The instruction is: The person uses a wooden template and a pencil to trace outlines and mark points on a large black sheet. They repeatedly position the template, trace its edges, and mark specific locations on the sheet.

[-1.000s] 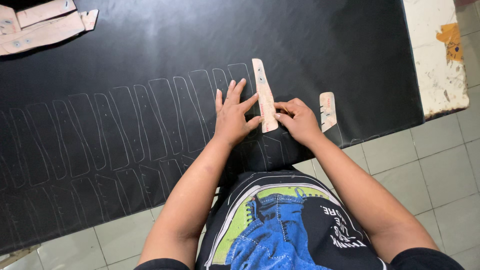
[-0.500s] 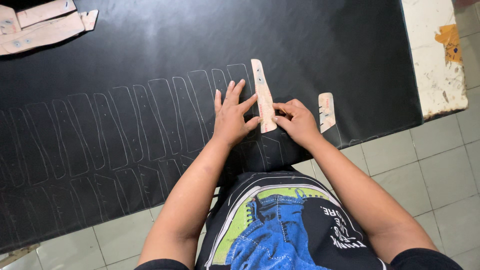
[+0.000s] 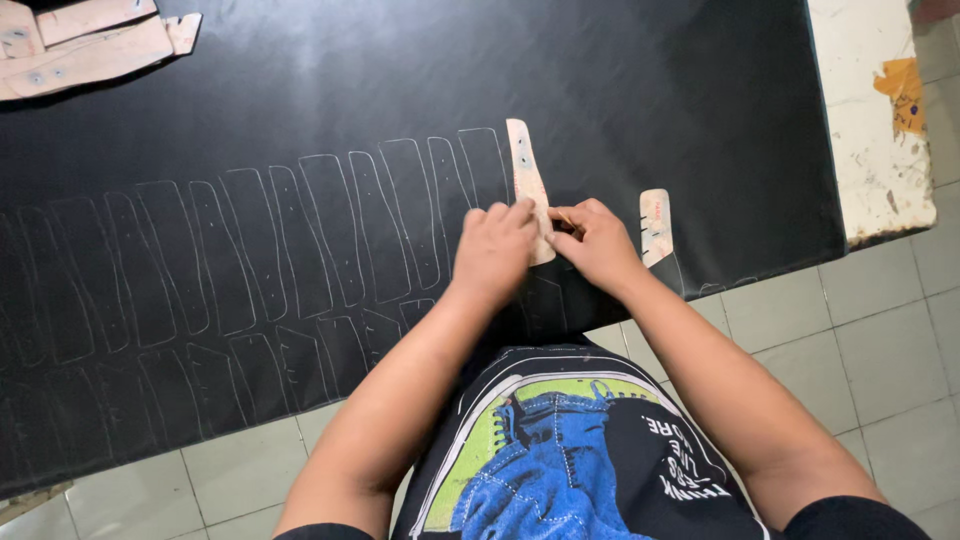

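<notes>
Tan card template [image 3: 524, 170], long axis running away from the body, pinned under left hand [image 3: 496, 252], right hand [image 3: 597, 245] alongside pinching a barely visible marker.

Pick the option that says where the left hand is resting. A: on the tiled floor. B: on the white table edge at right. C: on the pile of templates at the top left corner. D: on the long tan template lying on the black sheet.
D: the left hand presses down on the long tan template lying on the black sheet, with the right hand close beside it.
</notes>
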### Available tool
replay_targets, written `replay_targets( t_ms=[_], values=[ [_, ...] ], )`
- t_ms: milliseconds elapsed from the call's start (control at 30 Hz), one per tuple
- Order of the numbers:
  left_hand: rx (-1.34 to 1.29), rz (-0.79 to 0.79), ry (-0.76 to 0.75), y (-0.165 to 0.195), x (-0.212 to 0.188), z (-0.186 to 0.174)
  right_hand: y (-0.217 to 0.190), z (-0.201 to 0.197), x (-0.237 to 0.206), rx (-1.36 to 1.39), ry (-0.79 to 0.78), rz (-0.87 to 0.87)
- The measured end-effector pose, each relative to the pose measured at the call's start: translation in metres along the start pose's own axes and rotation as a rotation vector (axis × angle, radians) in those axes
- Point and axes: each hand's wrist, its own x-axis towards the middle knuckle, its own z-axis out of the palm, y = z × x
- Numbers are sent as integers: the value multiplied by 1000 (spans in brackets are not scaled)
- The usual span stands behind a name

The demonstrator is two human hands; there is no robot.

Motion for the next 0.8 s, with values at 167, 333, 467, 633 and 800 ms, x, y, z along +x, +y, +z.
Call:
replay_targets(
  t_ms=[167,333,467,633,800],
  values=[
    [54,-142,-5,24,6,34,-30,-13,28,-173,177,-309],
    [-35,-228,57,32,2,58,-61,-15,53,-148,-130,-151],
    [-33,-168,76,25,4,67,-70,-11,64,-247,-306,-64],
    [6,-131,40,25,8,63,-68,-8,65,-271,-303,-117],
    [119,15,195,26,2,32,-63,-6,82,-261,-159,-250]
  ],
)
